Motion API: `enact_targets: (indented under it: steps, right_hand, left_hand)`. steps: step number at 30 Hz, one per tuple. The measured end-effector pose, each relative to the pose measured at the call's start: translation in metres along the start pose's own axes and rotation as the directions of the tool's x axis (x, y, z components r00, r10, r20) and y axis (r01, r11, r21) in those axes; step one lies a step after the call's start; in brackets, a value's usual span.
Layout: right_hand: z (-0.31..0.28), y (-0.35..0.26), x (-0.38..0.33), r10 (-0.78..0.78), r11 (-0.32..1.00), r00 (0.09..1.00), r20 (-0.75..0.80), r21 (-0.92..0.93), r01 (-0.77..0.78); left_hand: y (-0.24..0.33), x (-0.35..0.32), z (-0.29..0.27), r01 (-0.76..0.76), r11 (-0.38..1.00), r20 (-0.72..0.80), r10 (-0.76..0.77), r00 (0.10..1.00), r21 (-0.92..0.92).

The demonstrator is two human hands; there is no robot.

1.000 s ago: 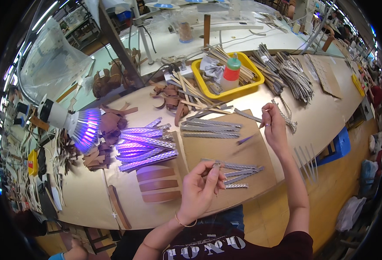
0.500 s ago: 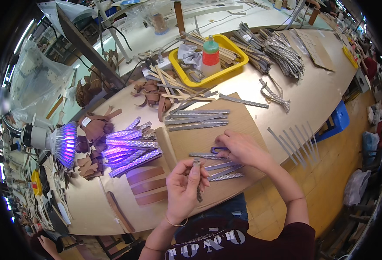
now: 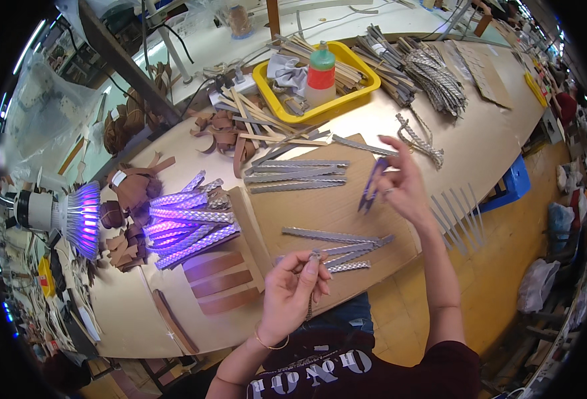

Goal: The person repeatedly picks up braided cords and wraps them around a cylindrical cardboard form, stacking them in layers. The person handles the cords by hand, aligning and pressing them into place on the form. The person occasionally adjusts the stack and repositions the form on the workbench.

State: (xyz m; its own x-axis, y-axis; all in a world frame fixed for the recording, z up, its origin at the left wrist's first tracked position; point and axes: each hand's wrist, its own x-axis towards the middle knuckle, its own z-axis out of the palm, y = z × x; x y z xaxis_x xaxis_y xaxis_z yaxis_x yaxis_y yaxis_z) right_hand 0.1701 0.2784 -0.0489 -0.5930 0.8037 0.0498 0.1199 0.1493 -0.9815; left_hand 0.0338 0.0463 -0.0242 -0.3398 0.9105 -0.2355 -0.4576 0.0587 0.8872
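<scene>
Low in the middle, my left hand [image 3: 294, 287] pinches a narrow grey braided strap between thumb and fingers. One end of the strap pokes up past the fingertips, and its darker tail hangs below them. My right hand [image 3: 403, 186], a little blurred, is raised over the right part of the cardboard sheet [image 3: 273, 209] with small dark blue thread snips [image 3: 370, 187] held against the palm. Its forefinger reaches up beside a loose grey strip [image 3: 356, 143]. Several braided straps [image 3: 330, 235] fan out beyond my left hand; another group of grey straps [image 3: 296, 174] lies farther up the cardboard.
At left, a glowing purple lamp [image 3: 84, 219] lights a pile of braided straps [image 3: 190, 223]. Brown leather strips [image 3: 220, 279] lie nearer me. A yellow tray [image 3: 290, 118] holds a green-topped bottle [image 3: 320, 74]. Grey strips [image 3: 456, 223] overhang the table's right edge.
My right hand has swung up and to the right with the snips, away from the straps near my left hand. The left hand keeps its strap and has shifted slightly.
</scene>
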Motion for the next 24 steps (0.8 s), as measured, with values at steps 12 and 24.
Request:
enact_targets:
  steps: [12,24]
  right_hand:
    - [-0.048,-0.009,-0.061,0.232,0.684,0.966,0.114,-0.725,-0.079]
    - [0.013,-0.068,-0.092,0.019,0.841,0.959,0.284,-0.524,0.139]
  left_hand:
    - [-0.002,0.006,0.000,-0.046,0.999,-0.021,0.047,0.999,0.019]
    - [0.008,0.001,0.005,-0.013,0.993,0.064,0.005,0.998,0.115]
